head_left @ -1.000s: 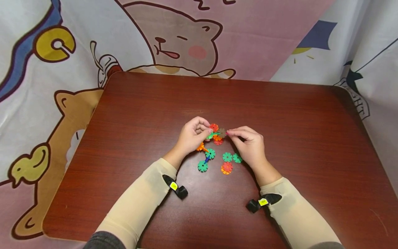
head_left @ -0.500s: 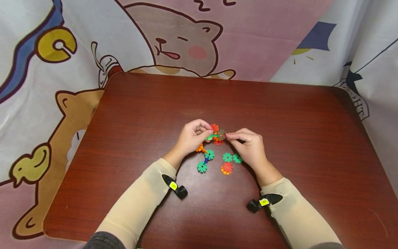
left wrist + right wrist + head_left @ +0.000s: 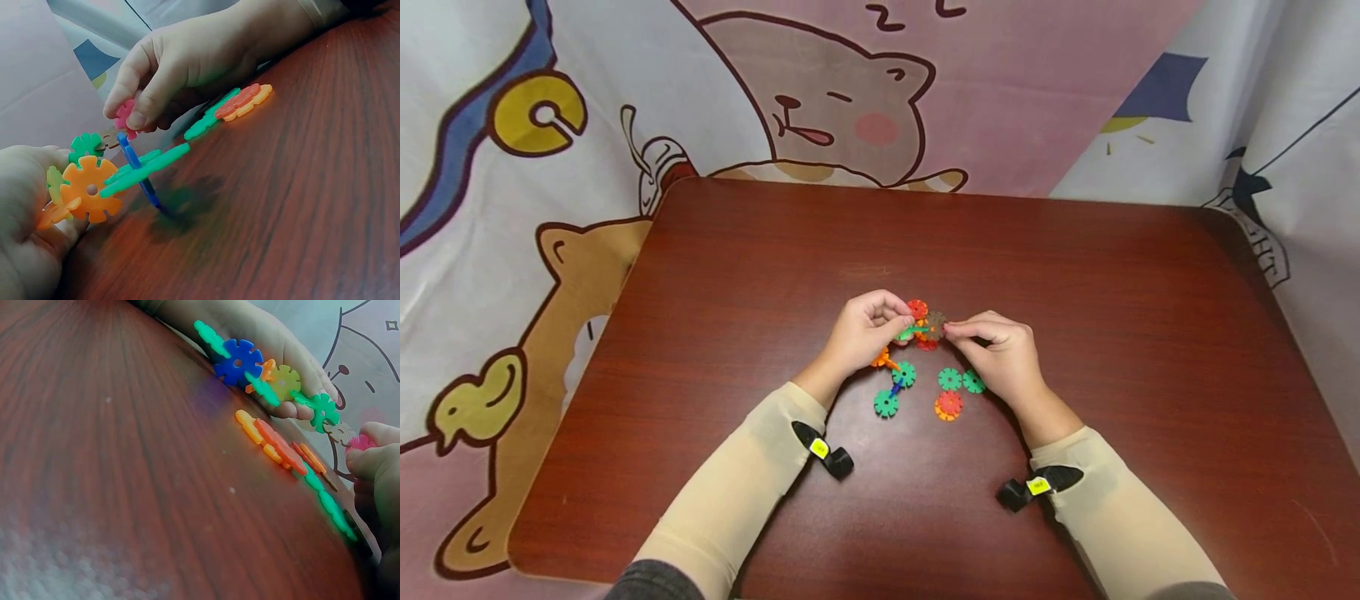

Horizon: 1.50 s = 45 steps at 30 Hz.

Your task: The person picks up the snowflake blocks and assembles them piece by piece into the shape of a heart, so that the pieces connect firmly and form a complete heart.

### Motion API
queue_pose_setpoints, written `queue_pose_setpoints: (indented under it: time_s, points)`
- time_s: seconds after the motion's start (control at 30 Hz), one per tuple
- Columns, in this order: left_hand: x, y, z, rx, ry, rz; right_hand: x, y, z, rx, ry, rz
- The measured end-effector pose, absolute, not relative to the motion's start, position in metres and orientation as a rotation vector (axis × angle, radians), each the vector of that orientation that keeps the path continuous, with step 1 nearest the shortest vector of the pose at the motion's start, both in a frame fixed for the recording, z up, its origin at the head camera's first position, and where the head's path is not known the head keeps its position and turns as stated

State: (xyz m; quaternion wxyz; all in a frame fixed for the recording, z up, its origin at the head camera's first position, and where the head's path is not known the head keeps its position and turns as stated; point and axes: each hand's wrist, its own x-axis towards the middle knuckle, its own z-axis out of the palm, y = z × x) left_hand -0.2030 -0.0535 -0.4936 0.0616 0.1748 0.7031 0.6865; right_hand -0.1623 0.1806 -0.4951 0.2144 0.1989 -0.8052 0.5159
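Observation:
My left hand (image 3: 867,332) pinches a chain of notched plastic building discs, slotted into one another. From it hang an orange disc (image 3: 78,200), then a blue disc (image 3: 234,362) set crosswise between two green discs. At the chain's other end, a green disc (image 3: 325,412) meets a brown disc (image 3: 936,323). Between thumb and fingertips, my right hand (image 3: 1000,346) pinches a pink disc (image 3: 124,114), which sits right at the brown disc's edge. The fingers cover part of the pink disc. The hanging end is held above the tabletop, with a shadow under it.
Loose discs lie on the brown table (image 3: 760,258): two green discs (image 3: 950,379) near the right hand, and a red disc (image 3: 950,403) overlapping an orange one. Behind the chain lie another red disc (image 3: 917,309) and several orange and red ones. A printed curtain (image 3: 1015,92) hangs behind.
Both hands have shifted slightly toward the near edge, the right a little to the left. The hanging green and blue end has swung slightly left and nearer. Both grips stay the same.

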Motion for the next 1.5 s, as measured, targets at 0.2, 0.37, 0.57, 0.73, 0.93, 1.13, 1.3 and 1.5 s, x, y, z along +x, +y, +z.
queue_pose_setpoints:
  time_s: [0.2,0.37,0.57,0.73,0.93,1.13,1.3,1.5]
  points:
    - [-0.2065,-0.052,-0.4906,0.43,1.984,2.107,-0.1627,0.1782,-0.4966,0.497,-2.212,1.467]
    - [-0.2088,-0.0525,-0.488,0.287,1.883,2.109,-0.1626,0.178,-0.4991,0.422,-2.254,1.503]
    - [-0.2092,-0.0534,-0.4873,0.242,1.901,2.09,-0.1624,0.1789,-0.4982,0.342,-2.268,1.59]
    - [-0.2091,-0.0526,-0.4873,0.247,1.902,2.102,-0.1619,0.1792,-0.4984,0.359,-2.251,1.618]
    - [-0.2088,-0.0519,-0.4879,0.252,1.906,2.121,-0.1616,0.178,-0.4976,0.374,-2.245,1.654]
    - [-0.2092,-0.0518,-0.4895,0.245,1.893,2.14,-0.1618,0.1771,-0.4974,0.38,-2.238,1.644]
    - [-0.2092,-0.052,-0.49,0.247,1.899,2.134,-0.1623,0.1755,-0.4949,0.439,-2.247,1.529]
    - [-0.2078,-0.0529,-0.4908,0.273,1.928,2.131,-0.1617,0.1737,-0.4923,0.477,-2.241,1.436]
